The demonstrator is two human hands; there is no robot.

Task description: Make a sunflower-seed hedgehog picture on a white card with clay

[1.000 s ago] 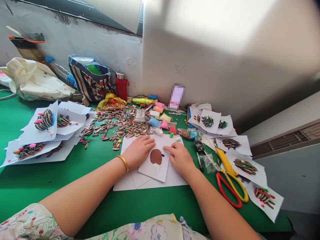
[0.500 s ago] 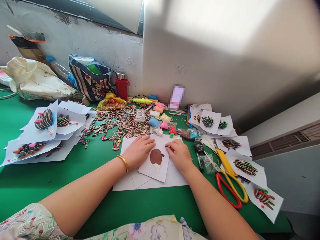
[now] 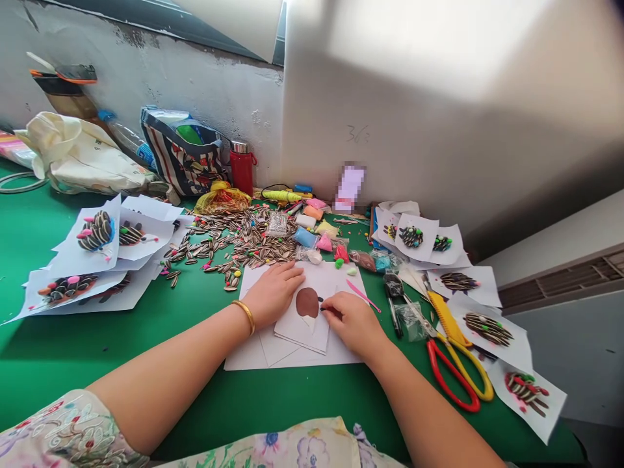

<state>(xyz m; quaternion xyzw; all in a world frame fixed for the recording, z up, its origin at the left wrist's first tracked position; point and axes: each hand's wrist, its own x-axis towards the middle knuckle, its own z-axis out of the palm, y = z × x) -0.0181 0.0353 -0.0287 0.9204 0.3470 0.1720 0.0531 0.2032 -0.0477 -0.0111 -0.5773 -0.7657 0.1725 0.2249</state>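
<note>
A small white card (image 3: 297, 330) lies on larger white sheets (image 3: 244, 354), bearing a flat brown rounded shape (image 3: 307, 303) with a pale pointed part below it. A small dark piece (image 3: 320, 299) sits at the brown shape's right edge. My left hand (image 3: 277, 294) rests flat with fingers spread across the card's left side. At the card's right edge, my right hand (image 3: 351, 320) has thumb and forefinger pinched on a tiny dark bit, too small to name. A pink tool (image 3: 363, 296) lies just beyond the right hand.
Striped seeds (image 3: 253, 242) are heaped behind the sheets, beside bagged coloured clay (image 3: 305, 237). Scissors (image 3: 458, 367) and a yellow cutter (image 3: 446, 318) lie right. Cards with seed figures lie at left (image 3: 97, 231) and right (image 3: 487, 328). A red bottle (image 3: 241, 170) stands behind.
My right hand has moved down slightly, from the card's upper right to beside the dark piece. The pink tool behind it now shows. The whole view has shifted a little.
</note>
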